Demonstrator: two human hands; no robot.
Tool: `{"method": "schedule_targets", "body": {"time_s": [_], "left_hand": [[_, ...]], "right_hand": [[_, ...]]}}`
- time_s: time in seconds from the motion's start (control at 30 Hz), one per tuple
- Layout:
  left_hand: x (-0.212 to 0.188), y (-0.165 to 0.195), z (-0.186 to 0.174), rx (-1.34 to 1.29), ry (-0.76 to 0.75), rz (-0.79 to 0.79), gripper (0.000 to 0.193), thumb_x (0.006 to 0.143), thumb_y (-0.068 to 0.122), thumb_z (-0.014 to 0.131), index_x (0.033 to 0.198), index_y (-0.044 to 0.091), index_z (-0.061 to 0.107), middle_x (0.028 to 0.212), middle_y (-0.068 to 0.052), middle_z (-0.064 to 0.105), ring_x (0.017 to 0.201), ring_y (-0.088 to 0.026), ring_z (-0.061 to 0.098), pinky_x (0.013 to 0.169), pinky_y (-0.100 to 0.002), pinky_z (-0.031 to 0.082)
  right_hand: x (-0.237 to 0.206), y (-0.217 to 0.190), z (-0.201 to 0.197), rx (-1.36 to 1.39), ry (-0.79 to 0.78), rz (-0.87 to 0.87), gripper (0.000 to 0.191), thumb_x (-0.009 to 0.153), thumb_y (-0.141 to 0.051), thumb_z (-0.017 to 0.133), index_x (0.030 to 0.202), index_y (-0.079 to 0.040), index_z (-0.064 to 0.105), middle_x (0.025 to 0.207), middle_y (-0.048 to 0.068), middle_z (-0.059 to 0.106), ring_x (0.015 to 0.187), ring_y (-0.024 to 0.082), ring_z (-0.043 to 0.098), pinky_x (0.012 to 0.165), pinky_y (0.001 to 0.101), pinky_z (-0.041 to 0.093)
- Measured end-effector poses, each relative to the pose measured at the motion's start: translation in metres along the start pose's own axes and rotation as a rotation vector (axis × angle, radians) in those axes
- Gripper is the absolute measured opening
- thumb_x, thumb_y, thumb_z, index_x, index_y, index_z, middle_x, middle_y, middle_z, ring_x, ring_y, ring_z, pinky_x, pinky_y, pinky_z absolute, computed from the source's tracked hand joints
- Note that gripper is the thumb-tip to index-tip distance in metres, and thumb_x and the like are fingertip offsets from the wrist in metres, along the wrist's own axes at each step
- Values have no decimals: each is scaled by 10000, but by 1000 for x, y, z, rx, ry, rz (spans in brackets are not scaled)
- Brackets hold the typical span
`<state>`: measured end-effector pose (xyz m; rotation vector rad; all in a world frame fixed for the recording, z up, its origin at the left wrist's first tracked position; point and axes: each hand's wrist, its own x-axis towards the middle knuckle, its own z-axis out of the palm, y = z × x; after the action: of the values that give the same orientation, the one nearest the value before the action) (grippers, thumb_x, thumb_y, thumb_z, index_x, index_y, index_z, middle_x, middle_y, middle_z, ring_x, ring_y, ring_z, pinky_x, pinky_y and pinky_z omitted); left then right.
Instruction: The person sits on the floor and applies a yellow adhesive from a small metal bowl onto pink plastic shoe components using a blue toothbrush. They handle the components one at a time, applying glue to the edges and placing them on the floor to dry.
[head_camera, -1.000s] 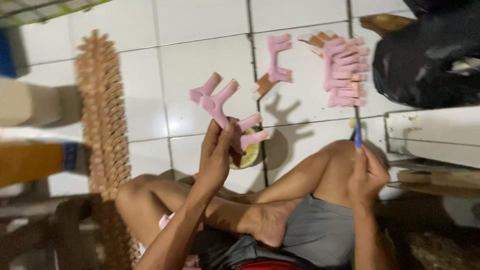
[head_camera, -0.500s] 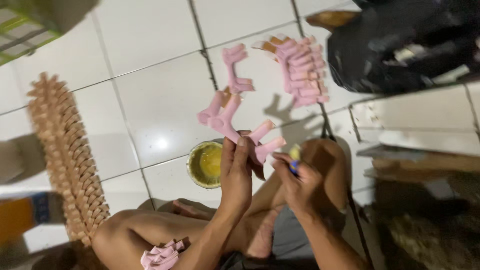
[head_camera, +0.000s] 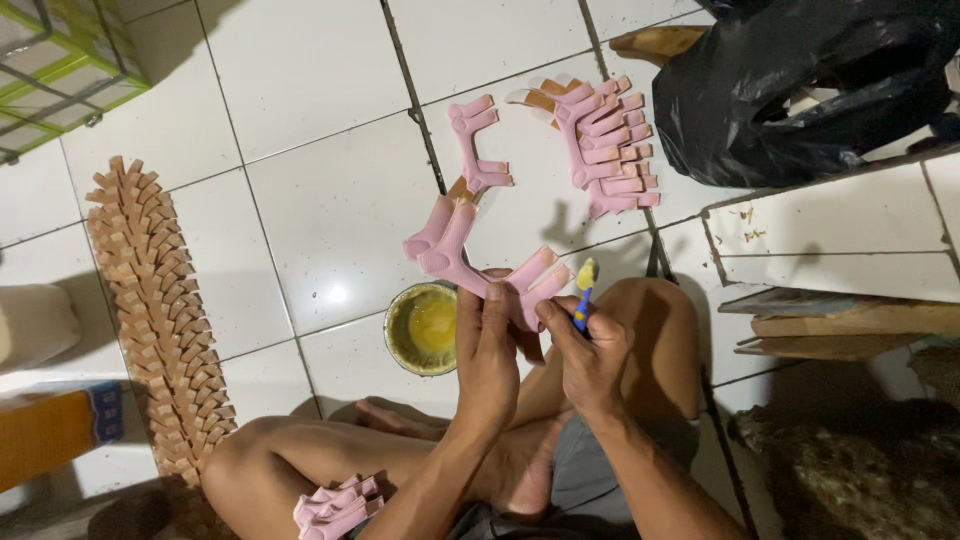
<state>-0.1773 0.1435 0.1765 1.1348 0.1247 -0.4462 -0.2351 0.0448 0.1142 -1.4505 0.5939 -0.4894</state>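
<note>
Pink forked piece (head_camera: 480, 268) is held up over the white tiled floor (head_camera: 320, 200), its two-pronged ends spread above the person's crossed legs. The left hand (head_camera: 487, 350) grips it from below, fingers closed around its middle. The right hand (head_camera: 585, 350) is closed on a small brush (head_camera: 584, 292) with a blue handle and yellowish bristles, whose tip stands just beside the right prongs of the piece.

A small round bowl of yellow glue or paste (head_camera: 425, 327) sits on the floor just left of the left hand, near the knee. By my reading, the step in hand is coating: the brush looks loaded and is being brought to the prong ends. The next move would call for a steady left grip and a light stroke along the prong faces, turning the piece so that each face meets the bristles.

Farther toward the top edge of the floor lie a single pink piece (head_camera: 478, 145) and a stacked pile of pink pieces (head_camera: 605, 150), close to a black plastic bag (head_camera: 810, 80). A long row of tan wooden pieces (head_camera: 150, 310) runs along the left side of the floor. More pink pieces (head_camera: 335, 505) rest beside the thigh at the bottom edge.
</note>
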Motion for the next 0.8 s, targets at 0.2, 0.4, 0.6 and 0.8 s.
{"method": "schedule_targets", "body": {"time_s": [0.2, 0.4, 0.6, 0.8], "left_hand": [[13, 1, -12, 42, 33, -46, 256, 1084, 213, 513, 1158, -15, 604, 758, -38, 561, 595, -115, 542, 486, -264, 462], [95, 42, -72, 408, -117, -262, 255, 1053, 174, 548, 1084, -51, 666, 714, -156, 632, 482, -184, 554, 416, -297, 435], [186, 0, -83, 707, -232, -216, 248, 925, 51, 630, 1155, -37, 599, 867, -112, 723, 636, -145, 691, 475, -317, 555], [250, -57, -103, 981, -253, -107, 357, 860, 15, 657, 1214, 0, 617, 897, -148, 733, 734, -178, 697, 581, -321, 549]], "right_hand": [[5, 4, -18, 34, 28, 188, 150, 975, -115, 743, 1036, 10, 797, 706, -71, 560, 607, 18, 426, 530, 204, 299], [43, 17, -94, -189, 189, -25, 204, 1040, -139, 693, 1171, 6, 750, 1054, -2, 737, 937, 47, 622, 867, 210, 497], [49, 44, -111, -460, 212, -128, 192, 1070, -126, 662, 1180, 5, 748, 973, 30, 741, 879, 62, 632, 818, 236, 519], [50, 48, -108, -485, 247, -96, 191, 1065, -131, 666, 1172, 0, 755, 881, 28, 701, 791, 65, 574, 730, 243, 482]]}}
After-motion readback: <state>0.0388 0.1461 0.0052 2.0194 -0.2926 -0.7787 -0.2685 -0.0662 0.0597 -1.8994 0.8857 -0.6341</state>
